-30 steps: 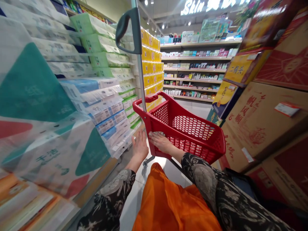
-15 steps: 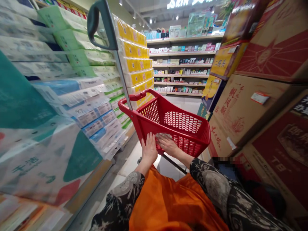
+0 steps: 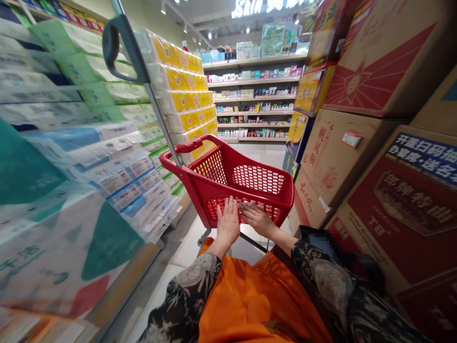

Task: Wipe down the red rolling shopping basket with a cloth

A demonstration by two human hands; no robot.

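Note:
A red plastic shopping cart (image 3: 228, 183) with perforated walls stands in front of me, its grey pull handle (image 3: 141, 52) on a metal pole rising at the left. My left hand (image 3: 228, 224) is open, its straight fingers laid flat against the cart's near side wall. Just right of it, my right hand (image 3: 259, 221) presses a small greyish cloth (image 3: 245, 206) to the same wall. Most of the cloth is hidden under the fingers.
Wrapped tissue packs (image 3: 132, 166) are stacked along the left, with yellow packs (image 3: 185, 95) behind the cart. Cardboard cartons (image 3: 339, 157) rise close on the right. Shelves of small goods (image 3: 253, 100) stand at the back. A dark object (image 3: 317, 238) sits low by the cartons.
My view has turned a little to the right, so the cart appears farther left. Both hands have shifted right along the cart's wall, the cloth moving under my right hand.

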